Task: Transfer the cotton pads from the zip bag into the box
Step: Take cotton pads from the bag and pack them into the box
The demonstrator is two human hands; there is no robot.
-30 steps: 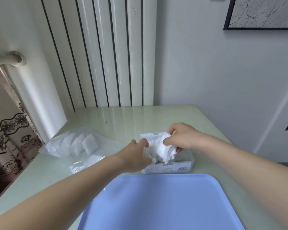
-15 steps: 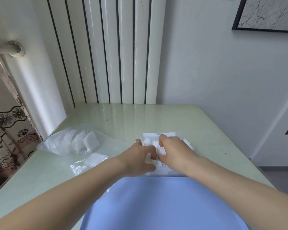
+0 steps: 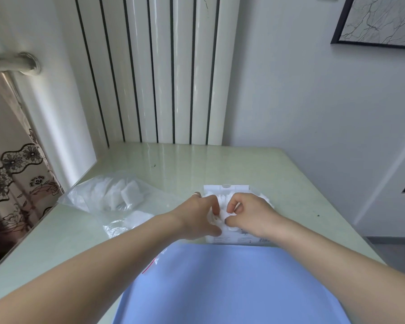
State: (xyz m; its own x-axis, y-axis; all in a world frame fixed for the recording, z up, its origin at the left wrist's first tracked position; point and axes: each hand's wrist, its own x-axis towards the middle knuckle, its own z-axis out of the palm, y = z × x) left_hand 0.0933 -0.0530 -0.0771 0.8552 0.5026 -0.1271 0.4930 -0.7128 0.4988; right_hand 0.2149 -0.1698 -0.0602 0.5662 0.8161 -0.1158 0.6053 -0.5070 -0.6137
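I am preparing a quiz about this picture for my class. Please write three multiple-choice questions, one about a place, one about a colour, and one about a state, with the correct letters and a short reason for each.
1. Where does the zip bag lie?
A. left of the box
B. inside the box
C. on the tray

2. What colour is the tray?
A. green
B. light blue
C. red

3. What is the state of the zip bag?
A. empty
B. rolled up tight
C. some cotton pads inside

Answers:
1 A: the bag lies on the table, left of the box.
2 B: the tray near the camera is light blue.
3 C: white cotton pads show through the clear plastic.
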